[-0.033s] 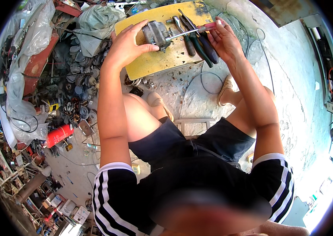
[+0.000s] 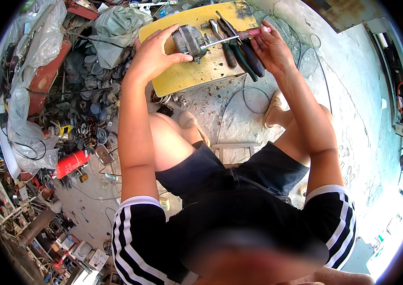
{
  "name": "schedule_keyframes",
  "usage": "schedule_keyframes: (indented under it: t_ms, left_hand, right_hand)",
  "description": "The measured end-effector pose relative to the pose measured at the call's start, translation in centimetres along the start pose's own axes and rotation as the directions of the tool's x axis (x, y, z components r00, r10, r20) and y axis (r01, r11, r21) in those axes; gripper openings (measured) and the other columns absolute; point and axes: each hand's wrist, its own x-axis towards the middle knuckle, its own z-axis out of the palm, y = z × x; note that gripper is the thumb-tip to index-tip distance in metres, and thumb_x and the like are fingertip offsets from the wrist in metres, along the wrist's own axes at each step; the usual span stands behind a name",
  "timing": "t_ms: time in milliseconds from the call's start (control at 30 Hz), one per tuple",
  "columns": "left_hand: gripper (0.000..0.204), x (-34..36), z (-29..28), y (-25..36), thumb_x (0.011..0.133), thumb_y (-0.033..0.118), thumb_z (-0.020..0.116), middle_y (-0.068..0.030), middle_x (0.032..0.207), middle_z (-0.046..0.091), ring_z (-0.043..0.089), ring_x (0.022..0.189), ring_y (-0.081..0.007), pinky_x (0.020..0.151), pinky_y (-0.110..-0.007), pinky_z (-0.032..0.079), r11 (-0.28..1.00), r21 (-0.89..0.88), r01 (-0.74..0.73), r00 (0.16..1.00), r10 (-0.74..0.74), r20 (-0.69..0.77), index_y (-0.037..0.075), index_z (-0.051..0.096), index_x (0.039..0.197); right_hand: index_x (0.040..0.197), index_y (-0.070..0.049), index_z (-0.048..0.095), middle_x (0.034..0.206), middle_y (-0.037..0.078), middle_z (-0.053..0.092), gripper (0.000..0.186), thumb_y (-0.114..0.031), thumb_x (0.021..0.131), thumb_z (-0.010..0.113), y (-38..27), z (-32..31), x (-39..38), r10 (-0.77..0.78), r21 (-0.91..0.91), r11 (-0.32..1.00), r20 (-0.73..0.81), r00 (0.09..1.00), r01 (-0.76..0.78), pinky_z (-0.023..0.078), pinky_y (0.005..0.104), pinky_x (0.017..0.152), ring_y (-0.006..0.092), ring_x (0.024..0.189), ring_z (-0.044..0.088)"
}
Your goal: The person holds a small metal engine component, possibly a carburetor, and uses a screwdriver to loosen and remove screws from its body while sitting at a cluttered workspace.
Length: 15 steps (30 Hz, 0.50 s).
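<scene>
My left hand [image 2: 158,57] grips a grimy grey metal housing [image 2: 187,40] on the yellow board [image 2: 177,76], thumb at its lower edge and fingers over its upper left. My right hand [image 2: 270,50] pinches the red handle of a long screwdriver [image 2: 223,41], whose shaft runs leftward to the housing's side; the exact contact of its tip is too small to tell. Under the shaft and beside my right fingers lie a ratchet-like tool [image 2: 230,55], green-handled pliers [image 2: 245,64] and a tool with dark blue handles [image 2: 253,59].
Heaped metal parts [image 2: 97,104], plastic sheeting [image 2: 111,33] and a red cylinder [image 2: 71,163] crowd the left. Loose cables [image 2: 253,88] cross the concrete floor [image 2: 353,104]. A metal frame [image 2: 234,148] sits between my legs. A metal cabinet [image 2: 401,123] stands at the right.
</scene>
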Motion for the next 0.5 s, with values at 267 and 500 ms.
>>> schedule_keyframes:
  t_ms: [267,500]
  left_hand:
    - [0.093,-0.1,0.1,-0.2,0.065,0.049,0.082,-0.0154,0.141,0.050,0.044,0.134,-0.0313,0.116,-0.057,0.005,0.999,-0.044,-0.013,1.000,0.012,-0.014,0.015,0.045,0.143]
    - [0.093,0.1,0.1,-0.3,0.067,0.051,0.081,-0.0125,0.143,0.050,0.043,0.135,-0.0293,0.116,-0.052,0.013,0.999,-0.035,-0.002,1.000,0.002,0.018,0.016,0.043,0.145]
  right_hand:
    - [0.140,-0.011,0.042,0.116,0.009,0.061,0.041,-0.019,0.101,0.051,-0.3,0.1,-0.1,0.051,0.036,0.998,0.008,0.999,-0.052,0.046,0.0334,0.101,0.0189,0.110,0.059]
    - [0.136,-0.012,0.046,0.114,0.004,0.062,0.038,-0.022,0.100,0.054,0.4,-0.4,0.5,0.001,0.085,0.996,0.023,1.000,-0.003,0.047,0.0296,0.093,0.0153,0.104,0.060]
